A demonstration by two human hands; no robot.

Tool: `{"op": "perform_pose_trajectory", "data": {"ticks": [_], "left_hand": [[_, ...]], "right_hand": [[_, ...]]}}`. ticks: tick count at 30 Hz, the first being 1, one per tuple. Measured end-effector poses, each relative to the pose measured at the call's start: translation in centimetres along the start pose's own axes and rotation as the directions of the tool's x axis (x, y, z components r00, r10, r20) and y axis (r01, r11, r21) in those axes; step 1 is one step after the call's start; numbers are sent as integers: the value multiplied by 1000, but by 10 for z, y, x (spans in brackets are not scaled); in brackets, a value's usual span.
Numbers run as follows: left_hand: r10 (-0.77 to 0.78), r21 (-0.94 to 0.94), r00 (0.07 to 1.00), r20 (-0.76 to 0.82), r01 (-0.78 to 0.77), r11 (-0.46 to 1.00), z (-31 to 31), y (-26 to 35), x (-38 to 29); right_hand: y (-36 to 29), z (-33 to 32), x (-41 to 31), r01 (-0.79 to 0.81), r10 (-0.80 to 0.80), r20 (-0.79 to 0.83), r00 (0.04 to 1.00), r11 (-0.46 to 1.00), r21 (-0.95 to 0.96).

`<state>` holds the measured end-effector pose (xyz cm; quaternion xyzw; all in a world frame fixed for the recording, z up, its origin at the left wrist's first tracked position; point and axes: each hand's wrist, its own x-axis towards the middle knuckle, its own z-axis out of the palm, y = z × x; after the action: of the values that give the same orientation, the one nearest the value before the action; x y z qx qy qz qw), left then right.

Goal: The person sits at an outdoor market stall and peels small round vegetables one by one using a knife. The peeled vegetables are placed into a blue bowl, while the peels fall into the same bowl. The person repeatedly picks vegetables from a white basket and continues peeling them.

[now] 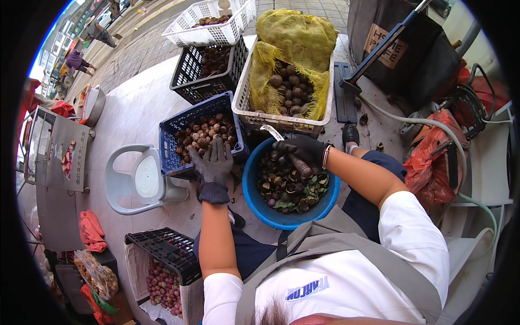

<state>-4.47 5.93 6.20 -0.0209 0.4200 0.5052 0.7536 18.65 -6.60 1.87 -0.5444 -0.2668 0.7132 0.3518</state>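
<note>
My left hand (213, 164), in a dark glove, reaches palm down over the near side of a blue plastic crate (163, 148). Its fingers are extended and slightly apart; the palm's underside is hidden. Brown, rough-shelled nuts (204, 131), which look like walnuts, fill the crate around the fingertips. My right hand (302, 147), also gloved, grips a knife with a dark handle (300, 165) and a curved, shiny blade (271, 132). That hand is above a blue basin (248, 199) holding dark husks (289, 197), round dark fruits and green leaves.
Beyond the basin, a white crate (280, 122) holds a yellow mesh sack (296, 28) of dark round nuts. Black (195, 87) and white (178, 36) crates stand behind. A grey plastic chair (126, 183) is at left, above a tipped black crate (162, 243) near reddish fruit (164, 288). A hose (430, 122) crosses at right.
</note>
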Motion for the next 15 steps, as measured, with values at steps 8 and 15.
{"op": "perform_pose_trajectory", "data": {"ticks": [8,15], "left_hand": [[-329,177,928,174,299,938,-6,-52,-25],[-622,-384,652,433,758,527,-59,-54,3]], "right_hand": [[-18,-73,75,189,-545,-318,776,682,-706],[-86,-106,182,-197,-653,-551,520,535,-821]]}}
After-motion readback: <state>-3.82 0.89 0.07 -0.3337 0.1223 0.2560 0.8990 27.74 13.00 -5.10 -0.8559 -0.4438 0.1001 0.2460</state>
